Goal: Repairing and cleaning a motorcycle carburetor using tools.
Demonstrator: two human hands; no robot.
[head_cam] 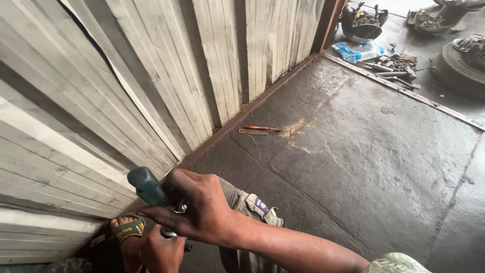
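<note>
My right hand (199,207) is closed around a tool with a dark green handle (146,186), which sticks up and to the left out of the fist, close to the corrugated metal wall (151,76). Just below it, my left hand (161,252) grips a short dark metal rod (186,246); only its end shows past the fingers. My foot in a sandal (129,231) rests beside both hands at the foot of the wall. What the tool's tip touches is hidden by my hands.
A thin red and yellow screwdriver (261,128) and a small flat metal strip (252,132) lie on the dark floor (364,162) near the wall. Past a metal floor rail (404,88) lie engine parts (364,23), a blue plastic bag (356,50) and a round metal wheel part (459,63).
</note>
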